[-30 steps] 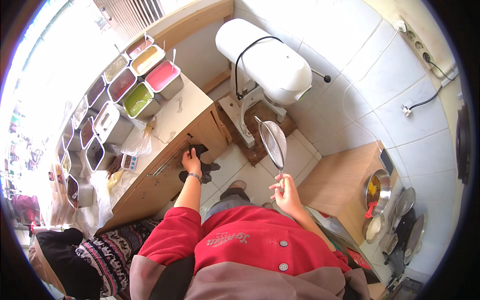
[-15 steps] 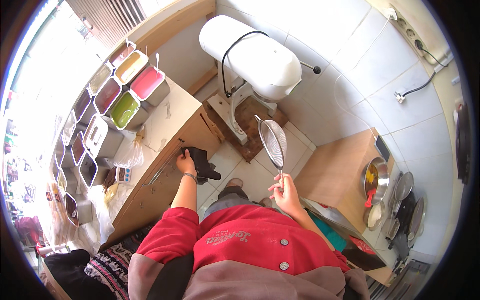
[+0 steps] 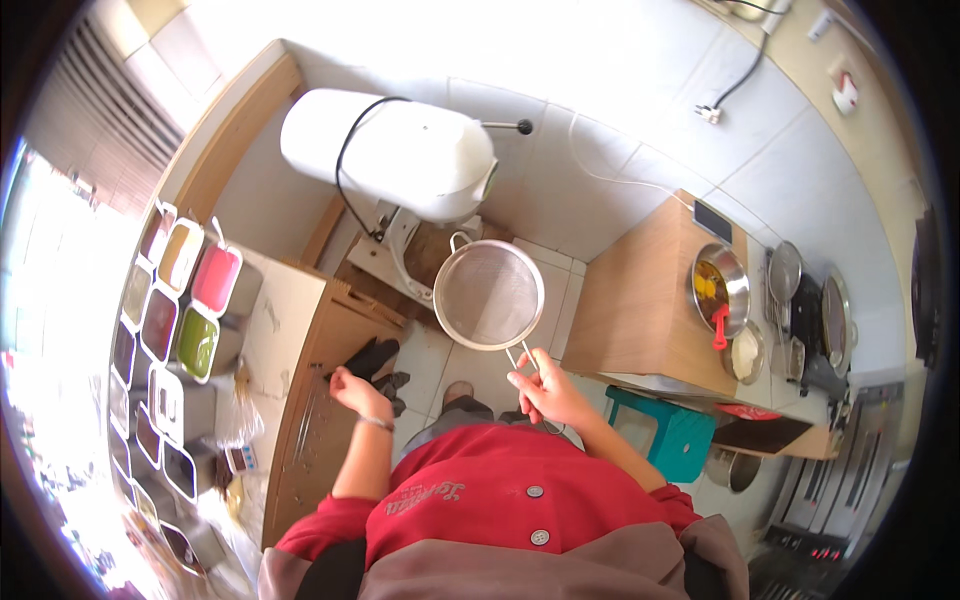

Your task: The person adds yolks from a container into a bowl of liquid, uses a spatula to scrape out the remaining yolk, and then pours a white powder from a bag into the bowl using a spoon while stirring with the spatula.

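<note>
My right hand [image 3: 552,390] is closed on the thin wire handle of a round mesh strainer [image 3: 489,295]. The strainer is held out in front of me with its mesh facing up, and it looks empty. On the left, my left hand [image 3: 358,395], wearing a bracelet at the wrist, has its fingers curled at the edge of a black cloth [image 3: 368,360]. The cloth hangs beside the front of the wooden cabinet [image 3: 318,375]. Part of the grip is hard to make out.
A white stand mixer [image 3: 390,150] stands ahead. Metal containers of coloured fillings [image 3: 215,278] line the left counter. To the right are a wooden box [image 3: 640,300], a phone [image 3: 713,222], a steel bowl with egg yolks [image 3: 738,290] and a teal stool [image 3: 690,440].
The strainer has turned from edge-on to flat and shifted left in view. My left hand and the black cloth sit lower, and the whole view has swung to the right.
</note>
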Available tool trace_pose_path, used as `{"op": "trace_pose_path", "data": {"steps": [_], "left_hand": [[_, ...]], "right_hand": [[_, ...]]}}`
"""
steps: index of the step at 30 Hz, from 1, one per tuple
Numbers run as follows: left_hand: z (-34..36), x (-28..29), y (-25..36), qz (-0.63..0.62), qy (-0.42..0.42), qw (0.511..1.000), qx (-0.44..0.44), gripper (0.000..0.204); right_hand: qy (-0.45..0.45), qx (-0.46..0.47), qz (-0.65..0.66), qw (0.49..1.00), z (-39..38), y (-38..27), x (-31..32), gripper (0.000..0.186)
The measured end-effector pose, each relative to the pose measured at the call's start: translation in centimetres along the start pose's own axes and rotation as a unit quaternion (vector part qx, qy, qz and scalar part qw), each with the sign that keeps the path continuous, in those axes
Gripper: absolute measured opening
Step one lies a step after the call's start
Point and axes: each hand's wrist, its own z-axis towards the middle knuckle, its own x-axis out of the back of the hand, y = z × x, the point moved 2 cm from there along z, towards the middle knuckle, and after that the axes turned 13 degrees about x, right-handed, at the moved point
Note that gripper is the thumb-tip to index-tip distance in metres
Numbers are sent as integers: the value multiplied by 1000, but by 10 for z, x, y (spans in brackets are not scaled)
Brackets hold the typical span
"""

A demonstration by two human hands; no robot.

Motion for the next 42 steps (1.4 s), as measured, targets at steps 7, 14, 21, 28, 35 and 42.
{"op": "trace_pose_path", "data": {"steps": [7, 14, 21, 28, 35, 42], "left_hand": [[-128, -85, 29, 215, -646, 706, 194, 47], [-148, -115, -6, 302, -632, 712, 45, 23], [-203, -169, -81, 220, -519, 738, 371, 39], [-300, -289, -64, 235, -675, 698, 47, 52], [-357, -325, -107, 344, -770, 534, 59, 67], [-385, -330, -166, 414, -757, 501, 73, 70]], "right_hand": [[-64, 62, -143, 986, -10, 18, -7, 28], [100, 36, -91, 990, -19, 46, 7, 25], [236, 251, -342, 874, -47, 19, 65, 29], [645, 13, -343, 683, -122, 26, 249, 43], [521, -142, -219, 813, -138, 61, 319, 37], [514, -161, -398, 742, -164, 19, 341, 22]]}}
